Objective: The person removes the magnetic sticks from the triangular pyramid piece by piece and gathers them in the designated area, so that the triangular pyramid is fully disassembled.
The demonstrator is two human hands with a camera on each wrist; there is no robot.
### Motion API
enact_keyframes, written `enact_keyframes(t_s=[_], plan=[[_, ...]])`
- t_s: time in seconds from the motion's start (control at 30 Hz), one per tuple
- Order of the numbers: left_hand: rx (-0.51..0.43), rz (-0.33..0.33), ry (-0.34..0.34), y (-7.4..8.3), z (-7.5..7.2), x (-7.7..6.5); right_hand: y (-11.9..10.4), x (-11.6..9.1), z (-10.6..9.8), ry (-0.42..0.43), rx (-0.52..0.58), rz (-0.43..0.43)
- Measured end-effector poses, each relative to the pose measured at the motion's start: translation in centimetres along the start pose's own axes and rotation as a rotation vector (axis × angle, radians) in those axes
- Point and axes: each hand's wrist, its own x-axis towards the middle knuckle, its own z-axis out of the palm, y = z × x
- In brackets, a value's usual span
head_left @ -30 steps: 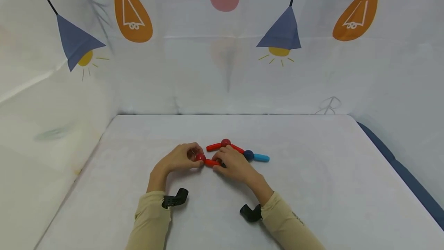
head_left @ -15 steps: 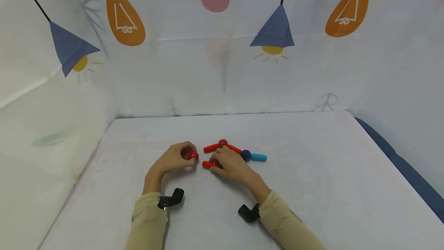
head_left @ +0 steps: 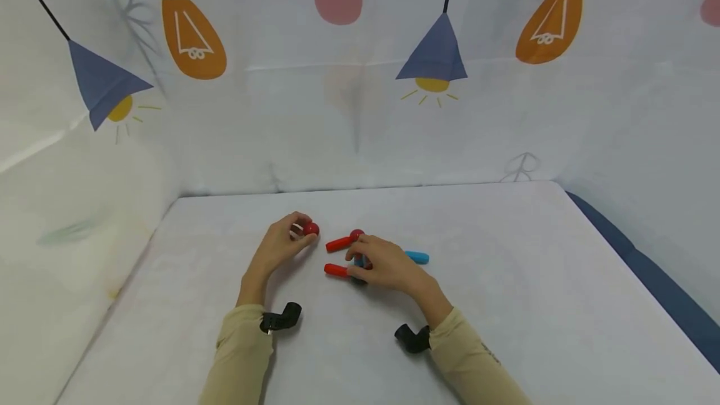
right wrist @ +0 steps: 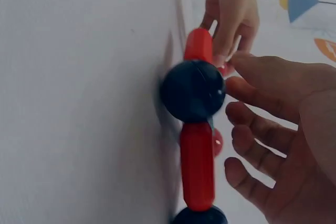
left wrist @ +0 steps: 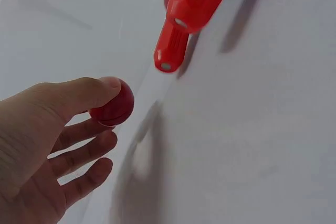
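Red ball [head_left: 311, 229] — toward far edge of desk [head_left: 500, 249] — pinched in left hand [head_left: 278, 244], spare fingers loose; off-centre squeeze might pop it out. Right hand [head_left: 387, 265] half-curled at dark-blue ball [right wrist: 192, 91], hold can't be told — nudge could unseat adjoining red rod [right wrist: 198, 166].

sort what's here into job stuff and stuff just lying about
Likely job stuff:
red balls, one pinched by the left hand
red sticks
dark blue balls by the right hand
light blue stick

Just around:
table
lamp-print sheet
black wrist cameras
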Motion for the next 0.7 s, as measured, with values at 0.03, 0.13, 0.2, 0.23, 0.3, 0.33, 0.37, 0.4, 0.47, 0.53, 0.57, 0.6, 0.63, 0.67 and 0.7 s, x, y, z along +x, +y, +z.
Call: enact_keyframes(t_s=[0.03, 0.13, 0.2, 0.23, 0.3, 0.33, 0.37, 0.4, 0.47, 0.53, 0.57, 0.6, 0.63, 0.67, 0.7], plan=[[0.014, 0.001, 0.001, 0.2, 0.1, 0.5, 0.1, -0.1, -0.2, -0.011, 0.005, 0.002], [0.043, 0.007, -0.014, 0.8, 0.5, 2.2, 0.3, -0.4, -0.6, -0.048, -0.021, 0.009], [0.05, 0.004, -0.028, 1.1, 0.7, 3.3, 0.3, -0.6, -0.6, -0.071, -0.041, 0.01], [0.049, -0.003, -0.032, 1.2, 0.8, 3.7, 0.4, -0.6, -0.6, -0.078, -0.058, 0.01], [0.043, -0.018, -0.038, 1.4, 1.1, 4.4, 0.4, -0.6, -0.4, -0.09, -0.078, 0.012], [0.041, -0.025, -0.038, 1.4, 1.2, 4.7, 0.3, -0.6, -0.3, -0.095, -0.084, 0.013], [0.039, -0.036, -0.039, 1.3, 1.4, 4.9, 0.3, -0.6, -0.2, -0.098, -0.088, 0.016], [0.043, -0.046, -0.039, 1.3, 1.5, 5.1, 0.3, -0.5, -0.1, -0.1, -0.093, 0.018], [0.055, -0.058, -0.043, 1.2, 1.9, 5.3, 0.2, -0.5, -0.1, -0.099, -0.095, 0.022], [0.068, -0.059, -0.047, 1.1, 2.1, 5.5, 0.1, -0.5, -0.1, -0.097, -0.095, 0.026], [0.07, -0.057, -0.048, 1.1, 2.3, 5.5, 0.1, -0.6, -0.2, -0.096, -0.093, 0.03], [0.071, -0.051, -0.048, 1.1, 2.4, 5.6, 0.1, -0.6, -0.2, -0.096, -0.094, 0.034], [0.068, -0.04, -0.046, 1.2, 2.5, 5.6, 0.1, -0.6, -0.3, -0.097, -0.096, 0.04], [0.065, -0.026, -0.043, 1.2, 2.5, 5.7, 0.2, -0.7, -0.4, -0.097, -0.098, 0.046], [0.061, -0.015, -0.039, 1.3, 2.6, 5.8, 0.3, -0.7, -0.5, -0.097, -0.099, 0.054]])
